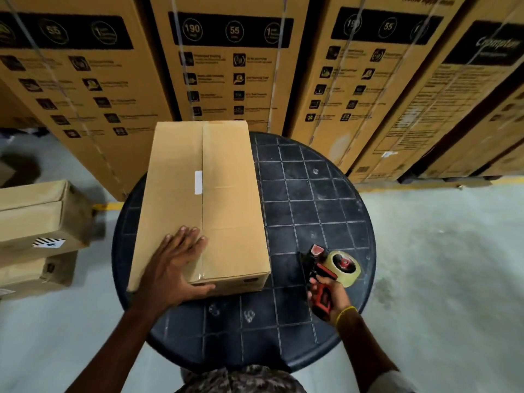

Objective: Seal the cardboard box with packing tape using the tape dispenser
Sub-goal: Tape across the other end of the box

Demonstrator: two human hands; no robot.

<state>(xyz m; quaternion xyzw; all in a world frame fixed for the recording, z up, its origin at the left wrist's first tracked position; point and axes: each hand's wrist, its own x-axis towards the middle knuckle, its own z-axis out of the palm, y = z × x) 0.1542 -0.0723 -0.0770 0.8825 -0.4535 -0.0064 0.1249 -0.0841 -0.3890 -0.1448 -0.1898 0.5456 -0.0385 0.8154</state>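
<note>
The box [202, 205] lies on the left half of the round table [317, 194], its long axis running away from the person, and its centre seam runs the same way, from the near edge to the far edge. To the left of the box, smaller cartons [37, 217] sit on the floor, well apart from it. The left hand [177, 263] rests flat on the box's near left corner, fingers spread, fingertips just short of the seam and thumb hooked over the near edge. Some clear tape seems to cross the near end of the seam, though glare makes it hard to tell how far it runs. Right of the box, near its near right corner, the right hand [330, 297] is wrapped around the handle of the dispenser [330, 268], which is tilted, its head aimed away from the person and slightly toward the box. Judging by this, the right hand must carry the dispenser left to the seam and pull along the box's length.
</note>
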